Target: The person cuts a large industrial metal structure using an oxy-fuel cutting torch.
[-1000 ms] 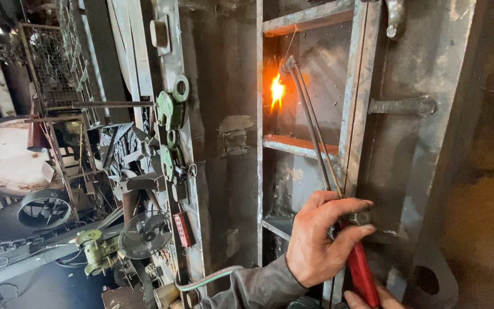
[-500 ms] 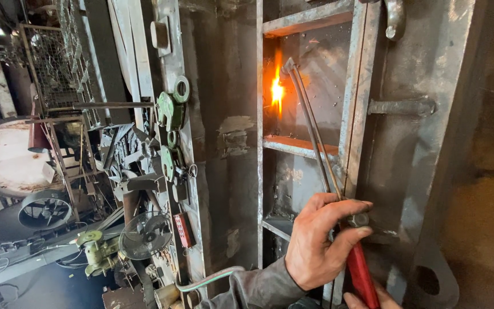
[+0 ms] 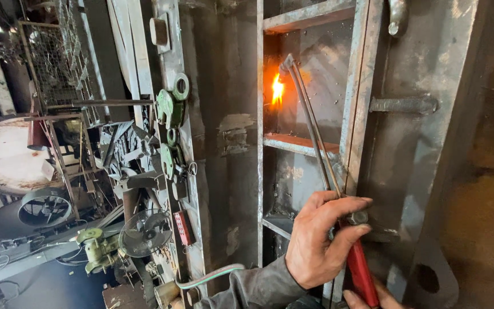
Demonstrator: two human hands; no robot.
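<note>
My left hand [image 3: 320, 243] is wrapped around a gas cutting torch [image 3: 315, 137] where its thin metal tubes meet the red handle [image 3: 360, 272], with the thumb by a small valve knob. The tubes run up to the bent tip [image 3: 286, 62]. An orange flame [image 3: 277, 91] burns there against the steel frame [image 3: 299, 143]. Only the fingertips of my right hand [image 3: 370, 299] show at the bottom edge, under the red handle and touching it.
A grey steel structure with welded bars [image 3: 401, 105] fills the right side. On the left are green clamps [image 3: 170, 109], a rusty round plate [image 3: 1, 154], two fans [image 3: 144, 232], wire mesh and scrap metal. A hose [image 3: 212, 274] runs by my sleeve.
The flame flickers slightly at the tip. Both hands and the torch stay where they were.
</note>
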